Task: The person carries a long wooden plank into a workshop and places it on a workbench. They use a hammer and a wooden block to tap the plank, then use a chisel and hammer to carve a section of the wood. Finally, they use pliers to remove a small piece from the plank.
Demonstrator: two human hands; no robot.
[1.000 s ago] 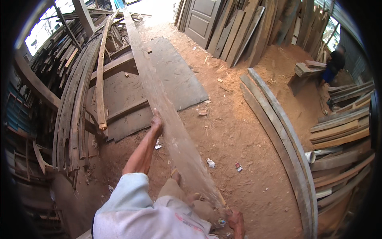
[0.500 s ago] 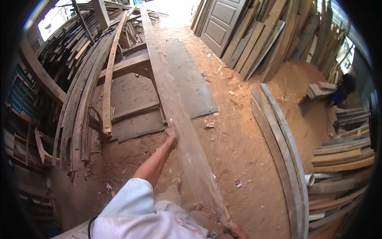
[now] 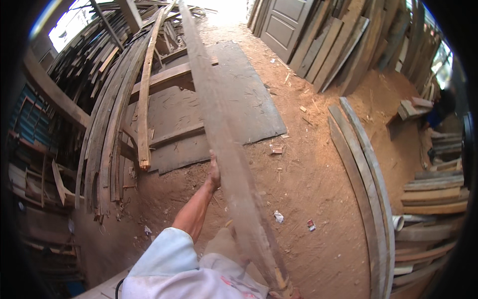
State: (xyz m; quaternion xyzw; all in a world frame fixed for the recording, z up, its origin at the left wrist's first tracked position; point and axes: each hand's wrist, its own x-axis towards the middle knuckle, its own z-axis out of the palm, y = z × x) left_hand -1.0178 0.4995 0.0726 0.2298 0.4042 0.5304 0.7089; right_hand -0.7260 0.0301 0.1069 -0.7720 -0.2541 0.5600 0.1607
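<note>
A long, wide wooden plank (image 3: 231, 154) runs from the lower middle of the view up to the top, slanting slightly left. My left hand (image 3: 214, 173) grips its left edge about midway along, thumb side up; the fingers beneath are hidden. At the near end, by the lower rim of the picture, a small part of my right hand (image 3: 295, 294) shows against the plank; most of it is cut off. Under the far half of the plank stands a wooden trestle frame (image 3: 167, 77), and a gap seems to show between the two.
Long boards (image 3: 107, 129) are stacked on the left. A grey sheet (image 3: 254, 104) lies on the dirt floor. Several planks (image 3: 366, 199) rest to the right, with timber piles (image 3: 430, 194) beyond. A panelled door (image 3: 284, 25) leans at the back. A person (image 3: 440, 107) is at far right.
My view has turned slightly left, so the floor and stacks sit further right. The plank has shifted left over the trestle, still held. My right hand has slipped mostly out of the picture.
</note>
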